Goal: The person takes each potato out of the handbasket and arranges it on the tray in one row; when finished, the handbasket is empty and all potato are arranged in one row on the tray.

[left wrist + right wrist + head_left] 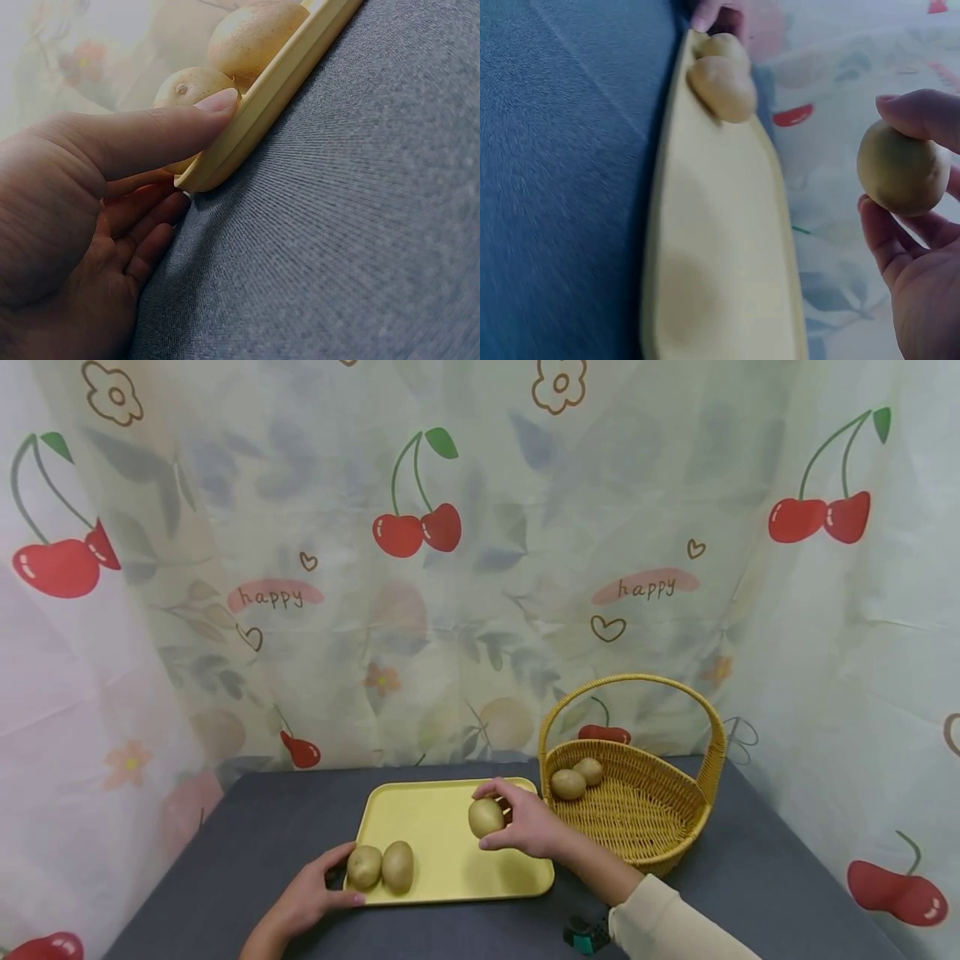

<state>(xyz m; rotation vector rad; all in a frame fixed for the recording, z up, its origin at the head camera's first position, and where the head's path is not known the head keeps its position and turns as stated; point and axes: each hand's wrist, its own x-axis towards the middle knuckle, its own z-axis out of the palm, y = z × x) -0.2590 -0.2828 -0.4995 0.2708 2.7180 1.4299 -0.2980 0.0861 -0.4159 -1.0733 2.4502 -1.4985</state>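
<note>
My right hand holds a potato between thumb and fingertips, above the right part of a yellow tray. The right wrist view shows that potato raised off the tray, with bare tray surface below it. At the tray's front left corner, my left hand grips the edge; its thumb lies on the rim and the other fingers reach round the side. Two potatoes sit side by side at the tray's left end, one rounder and one longer.
A wicker basket with a tall arched handle stands right of the tray, two potatoes inside at its left. A small black and teal object is by the right sleeve. A patterned curtain hangs behind the dark cloth-covered table.
</note>
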